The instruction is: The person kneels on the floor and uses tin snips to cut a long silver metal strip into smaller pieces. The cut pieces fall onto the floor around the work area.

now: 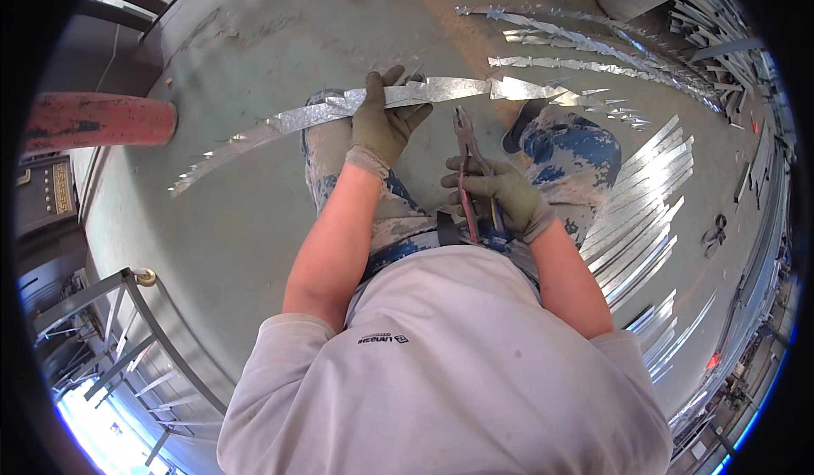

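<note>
Green-grey floor (pixel 229 221) is spread beneath the work, scuffed in places. Above it a notched metal strip (pixel 326 112) is held crosswise in front of the patterned trousers (pixel 570 155), its toothed ends reaching out to both sides. Near its middle it is gripped by the gloved left hand (pixel 386 126), with fingers and thumb closed around it. Pliers (pixel 465 140) are held in the right hand (pixel 511 194), gloved too, the fingers curled about the handles (one red, one blue); their nose is pointed at the strip, but whether it is touched cannot be told. Flat strips (pixel 649 183) are laid side by side to the right, and more notched strips (pixel 585 66) are strewn beyond. At far left a red cylinder (pixel 102 122) is seen, with a metal frame (pixel 158 332) nearer
</note>
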Demonstrator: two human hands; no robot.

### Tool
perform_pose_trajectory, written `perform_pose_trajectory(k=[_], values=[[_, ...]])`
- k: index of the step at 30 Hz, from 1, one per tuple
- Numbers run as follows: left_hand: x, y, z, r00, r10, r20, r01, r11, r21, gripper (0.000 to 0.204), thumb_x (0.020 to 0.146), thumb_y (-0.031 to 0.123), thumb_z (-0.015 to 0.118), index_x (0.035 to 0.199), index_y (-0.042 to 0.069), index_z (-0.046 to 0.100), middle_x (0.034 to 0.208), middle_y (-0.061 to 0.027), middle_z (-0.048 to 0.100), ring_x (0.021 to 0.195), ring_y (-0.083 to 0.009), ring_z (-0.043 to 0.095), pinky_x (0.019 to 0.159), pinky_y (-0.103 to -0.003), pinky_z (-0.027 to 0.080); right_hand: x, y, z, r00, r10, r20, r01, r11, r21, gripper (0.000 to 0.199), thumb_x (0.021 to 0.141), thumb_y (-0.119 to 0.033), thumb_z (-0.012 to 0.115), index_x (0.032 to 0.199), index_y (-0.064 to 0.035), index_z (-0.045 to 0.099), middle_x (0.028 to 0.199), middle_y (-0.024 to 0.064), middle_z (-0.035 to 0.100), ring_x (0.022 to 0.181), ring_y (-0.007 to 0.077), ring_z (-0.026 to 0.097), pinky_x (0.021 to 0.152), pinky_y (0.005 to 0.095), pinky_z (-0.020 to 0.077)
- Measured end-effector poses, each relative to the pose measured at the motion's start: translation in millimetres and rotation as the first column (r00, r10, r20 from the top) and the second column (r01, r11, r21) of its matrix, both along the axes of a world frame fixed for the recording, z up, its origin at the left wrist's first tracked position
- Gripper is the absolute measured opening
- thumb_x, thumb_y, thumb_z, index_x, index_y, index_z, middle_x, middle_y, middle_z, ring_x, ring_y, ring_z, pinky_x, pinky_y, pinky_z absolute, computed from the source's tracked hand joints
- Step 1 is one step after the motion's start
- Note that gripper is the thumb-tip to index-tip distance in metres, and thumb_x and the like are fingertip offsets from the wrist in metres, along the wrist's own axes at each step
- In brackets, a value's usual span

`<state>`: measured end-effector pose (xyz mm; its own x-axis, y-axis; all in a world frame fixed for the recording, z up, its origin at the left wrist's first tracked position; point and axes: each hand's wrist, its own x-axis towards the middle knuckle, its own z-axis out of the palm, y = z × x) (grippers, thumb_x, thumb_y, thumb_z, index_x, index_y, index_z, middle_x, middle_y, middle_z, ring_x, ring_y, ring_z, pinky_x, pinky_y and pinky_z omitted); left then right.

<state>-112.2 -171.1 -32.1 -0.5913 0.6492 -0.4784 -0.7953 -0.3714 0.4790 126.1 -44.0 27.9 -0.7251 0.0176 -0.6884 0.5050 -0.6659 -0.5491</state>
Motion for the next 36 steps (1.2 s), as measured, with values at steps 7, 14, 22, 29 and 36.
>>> perform_pose_trajectory(k=[7, 14, 22, 29, 36], values=[[6.0, 7.1, 2.5, 0.997, -0.071, 0.036, 0.077, 0.982, -0.175, 0.068, 0.115, 0.062, 0.046, 0.141, 0.001, 0.061, 0.125, -0.0209, 0.077, 0.104, -0.0371, 0.081, 0.094, -0.05, 0.069, -12.6, -9.7, -3.7, 0.995, 0.102, 0.011, -0.102, 0.993, 0.055, 0.056, 0.103, -0.019, 0.079, 0.152, -0.0003, 0.06, 0.128, 0.0133, 0.076, 0.102, 0.025, 0.077, 0.085, 0.0396, 0.0635], [3.4, 20.7, -13.1, 0.999, -0.033, 0.001, 0.033, 0.996, -0.085, 0.067, 0.114, 0.061, 0.049, 0.14, 0.0, 0.061, 0.122, -0.0195, 0.077, 0.1, -0.0337, 0.081, 0.09, -0.044, 0.07, -32.6, -18.8, -3.8, 0.993, 0.096, 0.062, -0.107, 0.972, 0.209, 0.053, 0.1, -0.02, 0.081, 0.146, -0.0002, 0.063, 0.113, 0.0095, 0.076, 0.093, 0.0211, 0.076, 0.081, 0.0373, 0.0617], [-4.3, 33.1, -20.4, 1.0, -0.011, -0.015, 0.011, 1.0, 0.015, 0.06, 0.116, 0.056, 0.05, 0.14, 0.003, 0.062, 0.125, -0.0162, 0.077, 0.105, -0.0319, 0.081, 0.093, -0.045, 0.069, -52.7, -20.0, -5.9, 0.993, 0.059, 0.106, -0.097, 0.911, 0.401, 0.041, 0.101, -0.018, 0.076, 0.137, -0.0006, 0.066, 0.104, 0.0082, 0.073, 0.091, 0.0189, 0.075, 0.075, 0.0368, 0.0603], [-5.1, 35.5, -13.8, 1.0, -0.003, -0.028, 0.004, 1.0, 0.004, 0.058, 0.116, 0.06, 0.047, 0.14, 0.01, 0.066, 0.123, -0.0068, 0.077, 0.103, -0.0217, 0.079, 0.086, -0.037, 0.067, -63.0, -21.2, -9.6, 0.993, 0.054, 0.104, -0.095, 0.89, 0.447, 0.039, 0.102, -0.018, 0.075, 0.135, -0.0001, 0.067, 0.102, 0.0072, 0.073, 0.09, 0.0181, 0.072, 0.08, 0.0351, 0.0593], [-4.4, 36.4, -19.3, 1.0, -0.004, 0.004, 0.005, 0.997, -0.077, 0.055, 0.113, 0.061, 0.053, 0.132, 0.013, 0.074, 0.11, -0.0011, 0.077, 0.085, -0.0119, 0.074, 0.068, -0.026, 0.06, -72.4, -25.8, -1.8, 0.99, 0.047, 0.133, -0.108, 0.858, 0.503, 0.04, 0.101, -0.02, 0.076, 0.134, 0.0017, 0.068, 0.101, 0.0077, 0.074, 0.089, 0.0178, 0.072, 0.081, 0.0341, 0.0586]])
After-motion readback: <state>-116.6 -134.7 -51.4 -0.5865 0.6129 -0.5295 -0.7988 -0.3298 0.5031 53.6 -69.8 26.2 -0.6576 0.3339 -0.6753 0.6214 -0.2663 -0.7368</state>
